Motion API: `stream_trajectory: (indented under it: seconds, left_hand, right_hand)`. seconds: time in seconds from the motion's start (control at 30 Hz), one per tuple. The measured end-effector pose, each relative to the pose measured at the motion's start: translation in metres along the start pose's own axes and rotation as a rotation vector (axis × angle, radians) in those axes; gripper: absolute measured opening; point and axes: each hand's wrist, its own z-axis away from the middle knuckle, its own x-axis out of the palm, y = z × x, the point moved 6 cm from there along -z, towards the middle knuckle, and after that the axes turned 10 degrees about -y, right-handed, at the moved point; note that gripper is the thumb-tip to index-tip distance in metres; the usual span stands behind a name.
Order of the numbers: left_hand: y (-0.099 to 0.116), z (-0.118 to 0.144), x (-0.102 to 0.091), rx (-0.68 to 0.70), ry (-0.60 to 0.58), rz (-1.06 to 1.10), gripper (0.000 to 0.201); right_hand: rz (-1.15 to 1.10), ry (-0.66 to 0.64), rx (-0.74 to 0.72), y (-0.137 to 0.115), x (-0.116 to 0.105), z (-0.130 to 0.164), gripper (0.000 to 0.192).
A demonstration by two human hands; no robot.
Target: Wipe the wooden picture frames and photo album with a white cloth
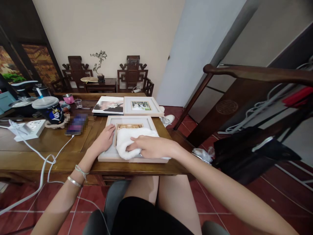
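Note:
A pale picture frame [110, 122] lies flat on the wooden table [61, 143] right in front of me. My left hand [104, 138] rests flat on the frame's left border, fingers together. My right hand [150, 147] presses a white cloth [127, 138] down on the frame's glass, covering most of the picture. Behind it lie a second pale frame [141, 106] with a photo and a flat photo print [109, 105] to its left.
On the table's left are a dark lidded cup with a straw [50, 110], a phone [76, 124] on a white cable, a white power strip [30, 129], a pink tin [68, 98] and a small glass [78, 103]. A dark wooden chair [244, 98] stands at my right.

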Motion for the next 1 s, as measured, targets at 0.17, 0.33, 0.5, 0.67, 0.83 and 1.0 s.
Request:
stream_trajectory:
  seconds: [0.17,0.33,0.5,0.67,0.83,1.0]
  left_hand:
    - [0.009,0.003,-0.011,-0.011,0.066,0.129,0.058]
    - [0.017,0.008,-0.025,-0.053,0.171,0.222,0.071]
    - [0.015,0.008,-0.026,-0.056,0.191,0.241,0.076]
    - [0.011,0.009,-0.025,-0.067,0.192,0.266,0.078]
    - [0.013,0.006,-0.020,-0.085,0.120,0.226,0.068]
    - [0.010,0.002,-0.009,-0.031,0.016,0.083,0.052]
  right_hand:
    - [0.163,0.261,0.189,0.029,-0.019,-0.036,0.070]
    - [0.324,0.345,0.282,0.041,-0.028,-0.087,0.056]
    - [0.317,0.255,0.264,0.020,-0.019,-0.096,0.057]
    - [0.315,0.110,0.108,-0.018,0.001,-0.064,0.058]
    - [0.244,0.103,0.031,-0.025,0.015,-0.022,0.056]
    - [0.187,0.087,0.109,0.001,0.016,0.012,0.052]
